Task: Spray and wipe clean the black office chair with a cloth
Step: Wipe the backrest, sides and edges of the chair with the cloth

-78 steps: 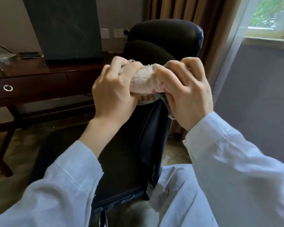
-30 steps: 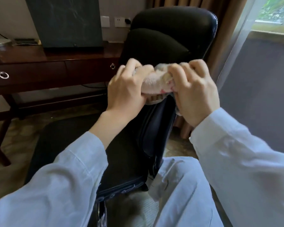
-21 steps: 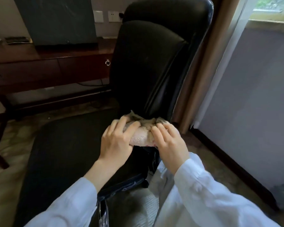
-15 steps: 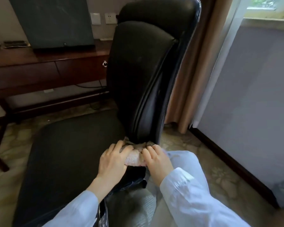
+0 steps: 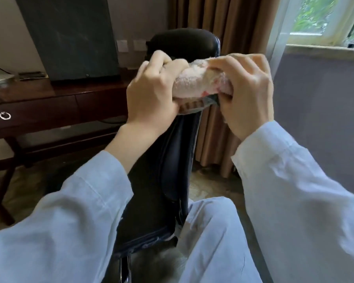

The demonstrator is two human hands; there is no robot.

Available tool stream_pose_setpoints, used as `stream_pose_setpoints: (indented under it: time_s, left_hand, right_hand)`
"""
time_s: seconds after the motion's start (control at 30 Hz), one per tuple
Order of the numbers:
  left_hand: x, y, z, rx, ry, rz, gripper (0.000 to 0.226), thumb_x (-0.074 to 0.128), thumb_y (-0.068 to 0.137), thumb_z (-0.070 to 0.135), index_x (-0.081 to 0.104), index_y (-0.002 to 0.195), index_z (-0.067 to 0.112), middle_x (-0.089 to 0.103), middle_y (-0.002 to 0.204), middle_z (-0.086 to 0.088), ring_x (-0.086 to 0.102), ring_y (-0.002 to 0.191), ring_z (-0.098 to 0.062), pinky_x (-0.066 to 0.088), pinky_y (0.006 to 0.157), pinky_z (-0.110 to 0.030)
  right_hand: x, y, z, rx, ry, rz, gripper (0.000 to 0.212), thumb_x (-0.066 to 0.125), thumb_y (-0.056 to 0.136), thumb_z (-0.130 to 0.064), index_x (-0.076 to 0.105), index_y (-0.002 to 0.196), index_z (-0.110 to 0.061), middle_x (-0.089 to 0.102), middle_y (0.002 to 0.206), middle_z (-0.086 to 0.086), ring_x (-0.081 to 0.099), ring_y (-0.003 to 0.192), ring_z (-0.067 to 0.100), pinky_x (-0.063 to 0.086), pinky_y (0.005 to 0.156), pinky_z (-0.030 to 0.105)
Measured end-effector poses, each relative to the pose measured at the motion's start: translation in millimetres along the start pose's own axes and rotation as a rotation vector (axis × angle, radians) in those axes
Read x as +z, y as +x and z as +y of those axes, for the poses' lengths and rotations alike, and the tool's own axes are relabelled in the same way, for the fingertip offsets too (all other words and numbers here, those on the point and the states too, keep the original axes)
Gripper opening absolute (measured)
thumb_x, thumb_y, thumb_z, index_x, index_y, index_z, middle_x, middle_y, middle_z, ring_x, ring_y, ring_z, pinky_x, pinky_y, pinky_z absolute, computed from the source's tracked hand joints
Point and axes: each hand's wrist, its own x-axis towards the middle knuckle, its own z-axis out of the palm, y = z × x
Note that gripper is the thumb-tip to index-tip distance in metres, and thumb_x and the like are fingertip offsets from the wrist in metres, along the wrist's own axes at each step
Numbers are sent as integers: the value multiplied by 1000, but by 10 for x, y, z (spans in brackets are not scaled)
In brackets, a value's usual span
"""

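- The cloth [image 5: 198, 82], a pale pink and cream terry piece, is bunched into a thick roll. It lies across the upper side edge of the black office chair [image 5: 168, 180], just below the headrest [image 5: 182, 42].
- The lower fold of the cloth hangs over the edge of the backrest [image 5: 172, 152] and touches it.
- The left hand [image 5: 151, 94] grips the left end of the roll, fingers curled tightly round it.
- The right hand [image 5: 247, 92] grips the right end, fingers curled over the top of the roll.
- The two hands are roughly level, one on each side of the backrest edge, with the cloth spanning the gap between them.
- Pale blue sleeves [image 5: 70, 221] cover both forearms to the wrists.
- A pale trouser leg [image 5: 213, 231] lies just beside the lower right side of the chair.
- A dark wooden desk [image 5: 59, 103] stands behind the chair on the left. One drawer front carries a metal ring pull [image 5: 5, 115].
- A dark panel [image 5: 70, 37] stands upright on the desk against the wall.
- Two wall outlets [image 5: 123, 45] sit between the panel and the headrest.
- A brown curtain [image 5: 233, 27] hangs behind the chair.
- A window [image 5: 325, 17] at upper right shows green foliage outside.
- The floor [image 5: 202, 186] has a mottled pattern.
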Motion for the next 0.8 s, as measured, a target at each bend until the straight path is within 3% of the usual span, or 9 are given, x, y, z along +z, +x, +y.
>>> stream_pose_setpoints:
  time_s: [0.23,0.53,0.7,0.73,0.8]
  left_hand:
    - [307,-407,-223,18,-23,-135,44,70,77,7,61,116,24,55,106,-1,56,92,-25,45,60,-33]
    - [596,-1650,-307,-36,55,-263,53,69,64,-5,66,112,16,60,111,-11,58,89,-32,52,64,-39]
    - [822,-2304,-347,-78,86,-381,53,72,57,-5,68,106,16,60,106,-12,59,82,-31,51,59,-38]
    - [865,-2417,-348,-101,85,-417,55,72,56,-6,68,106,17,60,106,-11,59,81,-30,51,58,-38]
    - [905,-2569,-327,-150,76,-491,59,72,52,-7,68,105,18,60,105,-10,59,80,-30,51,56,-37]
  right_hand:
    - [320,-402,-22,82,152,-97,37,72,74,-6,68,110,-13,60,119,7,54,96,25,32,85,15]
    - [879,-1780,-234,367,323,-210,48,76,61,11,72,103,-11,61,123,14,61,104,31,46,92,29]
    - [1082,-2460,-337,502,335,-401,36,73,66,2,72,99,-12,60,120,15,61,102,33,50,90,37]
    - [1110,-2547,-365,534,345,-432,30,68,69,-3,72,97,-12,61,117,15,61,102,32,50,92,34]
    - [1110,-2615,-429,561,361,-454,28,56,69,-10,73,91,-9,62,105,14,64,91,30,41,88,13]
